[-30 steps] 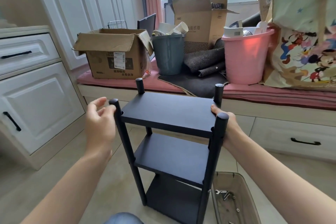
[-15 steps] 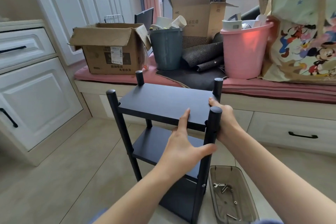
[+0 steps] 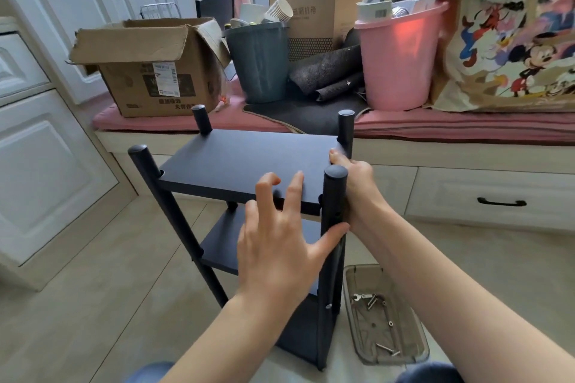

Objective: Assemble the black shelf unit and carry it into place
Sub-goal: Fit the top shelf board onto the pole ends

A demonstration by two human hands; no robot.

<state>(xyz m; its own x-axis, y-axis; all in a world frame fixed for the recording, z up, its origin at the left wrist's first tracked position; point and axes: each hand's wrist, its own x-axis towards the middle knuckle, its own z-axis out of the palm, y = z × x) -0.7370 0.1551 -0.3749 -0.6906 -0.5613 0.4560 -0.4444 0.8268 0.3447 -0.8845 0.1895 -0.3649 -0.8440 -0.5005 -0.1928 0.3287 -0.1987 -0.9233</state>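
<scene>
Shelf unit (image 3: 249, 165) looks assembled and upright on floor, carry still left: my right hand (image 3: 357, 186) grips the top board's right edge, left hand (image 3: 280, 239) spread loose above its near edge.

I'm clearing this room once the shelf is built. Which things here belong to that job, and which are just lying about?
Part of the job:
black three-tier shelf unit
clear plastic tray of screws and a small wrench
left hand, open
right hand, its grip on the shelf's edge

Lying about:
open brown cardboard box
grey-blue plastic bin
pink plastic bucket
cartoon-print bag
</scene>
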